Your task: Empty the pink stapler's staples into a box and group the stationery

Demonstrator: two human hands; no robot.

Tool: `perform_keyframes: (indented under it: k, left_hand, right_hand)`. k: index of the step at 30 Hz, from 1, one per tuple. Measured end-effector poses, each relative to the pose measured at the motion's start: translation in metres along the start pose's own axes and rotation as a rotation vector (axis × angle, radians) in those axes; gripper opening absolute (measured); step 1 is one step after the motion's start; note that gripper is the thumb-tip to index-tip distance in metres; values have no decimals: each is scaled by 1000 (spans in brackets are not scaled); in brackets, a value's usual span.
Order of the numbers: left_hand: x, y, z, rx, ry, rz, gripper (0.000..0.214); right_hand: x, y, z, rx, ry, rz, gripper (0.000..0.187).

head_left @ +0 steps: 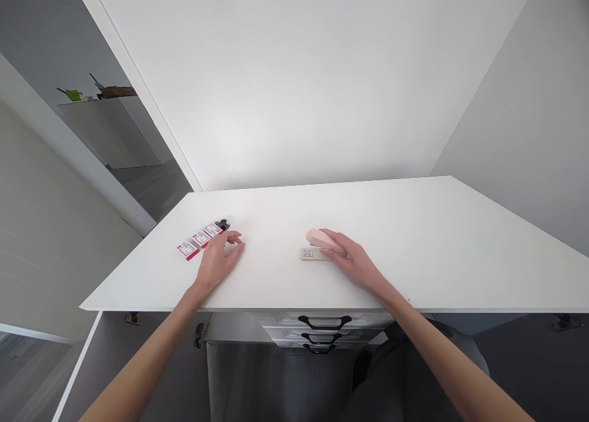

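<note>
A pink stapler (326,240) with a pale beige base lies on the white tabletop, its top arm raised apart from the base at the left end. My right hand (352,256) is closed around its right end, fingers over the pink arm and thumb at the lower side. My left hand (218,259) rests on the tabletop with thumb and forefinger curved apart and nothing between them. Just beyond it lie several small red-and-white boxes (188,249) in a slanting row, partly hidden by the hand. A small black object (223,224), its kind unclear, sits at the row's far end.
The white tabletop (437,244) runs back to a plain wall (299,91). Below its front edge are drawers with black handles (324,322) and an open cabinet space on the left. A doorway on the left shows a grey cabinet (108,134) in another room.
</note>
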State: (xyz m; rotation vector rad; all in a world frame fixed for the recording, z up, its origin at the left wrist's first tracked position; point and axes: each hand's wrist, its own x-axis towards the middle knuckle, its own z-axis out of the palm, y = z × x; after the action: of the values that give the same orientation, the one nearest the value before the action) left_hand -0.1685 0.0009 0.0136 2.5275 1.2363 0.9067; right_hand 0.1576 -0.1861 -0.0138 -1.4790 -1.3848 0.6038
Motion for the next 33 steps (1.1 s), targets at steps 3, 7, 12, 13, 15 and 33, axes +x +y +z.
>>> perform_keyframes:
  k: [3, 7, 12, 13, 15, 33]
  left_hand:
    - [-1, 2, 1, -5, -16, 13, 26]
    - [-3, 4, 2, 14, -32, 58, 26]
    - [-5, 5, 4, 30, -43, 119, 24]
    - [-6, 5, 4, 26, -31, 121, 24]
    - [-7, 4, 5, 18, -1, 123, 22]
    - [-6, -1, 5, -266, 191, -54, 30]
  right_hand:
    - [-2, 1, 2, -96, -22, -27, 58]
    - [-4, -3, 8, -219, -36, -90, 61]
    - [8, -11, 33, -339, 28, -134, 57]
    - [14, -11, 41, -352, 51, -135, 56]
    - [26, -12, 62, -365, 94, -127, 53]
    - [95, -48, 178, 44, -28, -219, 51]
